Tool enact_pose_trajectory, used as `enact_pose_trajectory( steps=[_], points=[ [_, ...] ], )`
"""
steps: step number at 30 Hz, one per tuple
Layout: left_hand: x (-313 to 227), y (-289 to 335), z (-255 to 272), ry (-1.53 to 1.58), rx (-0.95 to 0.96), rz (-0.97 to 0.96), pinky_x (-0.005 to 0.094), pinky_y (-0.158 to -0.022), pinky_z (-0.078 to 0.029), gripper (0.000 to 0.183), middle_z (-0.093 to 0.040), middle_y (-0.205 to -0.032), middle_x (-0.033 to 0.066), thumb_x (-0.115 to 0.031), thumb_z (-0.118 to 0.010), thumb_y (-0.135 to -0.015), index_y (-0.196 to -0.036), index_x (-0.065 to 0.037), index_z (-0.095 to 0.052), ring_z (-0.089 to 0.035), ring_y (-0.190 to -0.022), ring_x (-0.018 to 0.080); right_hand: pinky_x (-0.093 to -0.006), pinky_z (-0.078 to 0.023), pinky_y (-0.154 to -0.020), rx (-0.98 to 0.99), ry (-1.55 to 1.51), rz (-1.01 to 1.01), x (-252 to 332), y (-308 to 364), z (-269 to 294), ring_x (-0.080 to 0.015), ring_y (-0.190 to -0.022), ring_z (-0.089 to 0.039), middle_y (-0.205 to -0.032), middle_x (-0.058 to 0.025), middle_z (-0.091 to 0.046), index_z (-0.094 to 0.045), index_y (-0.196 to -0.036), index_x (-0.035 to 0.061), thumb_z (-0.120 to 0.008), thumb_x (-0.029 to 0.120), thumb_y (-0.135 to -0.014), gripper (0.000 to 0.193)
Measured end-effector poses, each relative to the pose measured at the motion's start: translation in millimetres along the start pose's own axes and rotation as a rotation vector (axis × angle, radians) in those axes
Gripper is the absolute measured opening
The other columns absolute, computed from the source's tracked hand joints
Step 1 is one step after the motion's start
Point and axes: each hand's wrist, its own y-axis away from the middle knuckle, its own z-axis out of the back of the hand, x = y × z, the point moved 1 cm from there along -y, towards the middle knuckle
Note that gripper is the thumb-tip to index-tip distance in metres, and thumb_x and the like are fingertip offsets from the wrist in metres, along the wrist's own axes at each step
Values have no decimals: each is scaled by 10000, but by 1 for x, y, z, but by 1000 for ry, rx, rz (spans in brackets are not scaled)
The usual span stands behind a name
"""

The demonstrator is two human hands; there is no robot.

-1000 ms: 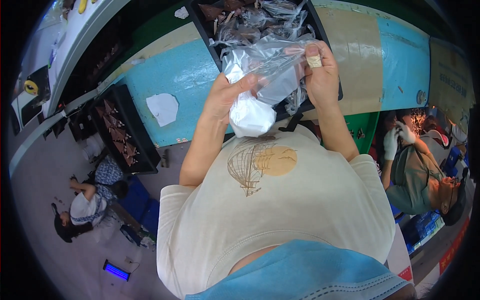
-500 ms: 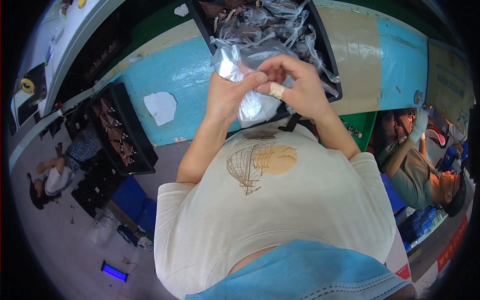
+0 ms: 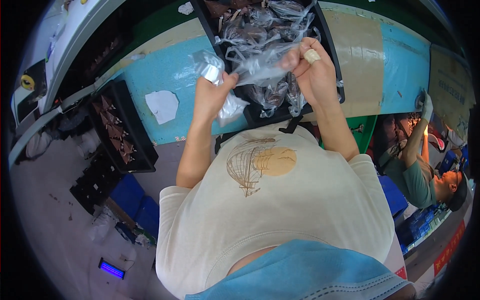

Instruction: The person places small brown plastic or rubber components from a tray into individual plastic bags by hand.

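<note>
My left hand is closed round a bunch of clear plastic bags, whose shiny ends stick out above and below the fist. Between my hands stretches a thin clear plastic bag. The fingers of my right hand, with a tan bandage round one of them, pinch its far side. Both hands are over the near part of a black crate. Inside it lie several knotted bags of dark brown pieces, with loose brown pieces at its far left.
White paper lies on the blue tabletop. To the left stands another black crate with brown triangular pieces. A gloved person works at the right. Blue boxes and a lit violet lamp are at lower left.
My hands have come apart, the left moving left with the bunch of bags and the right moving up and right. A plastic bag now spans between them. The person at far left has left view.
</note>
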Motion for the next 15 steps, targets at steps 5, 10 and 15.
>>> enact_pose_trajectory(
  steps=[5, 10, 15],
  points=[
    [-29, 7, -1, 92, 41, -151, 253, -717, -425, 361, -595, -864, 38, -156, -763, -666, -934, 1, -580, -534, -804, 105, -258, -403, -568, -38, 231, 92, -9, 0, 3, -80, -611, -426, -730, -33, -465, -376, -939, 65, -431, 86, -905, 68],
    [-44, -5, -25, -196, 174, -415, 289, -749, -452, 567, -622, -947, 50, -167, -801, -611, -1082, 24, -548, -564, -822, 115, -205, -394, -626, 126, 435, 6, -5, 2, -12, -60, -691, -448, -787, -11, -464, -375, -951, 61, -510, 49, -856, 166],
    [-20, -19, -18, 73, 68, -188, 256, -568, -429, 221, -609, -762, -9, -129, -700, -735, -885, 1, -605, -534, -633, 82, -199, -382, -673, 203, 880, -37, 11, -31, 19, -66, -779, -444, -857, 6, -464, -444, -995, 46, -582, -30, -756, 286]
  ],
)
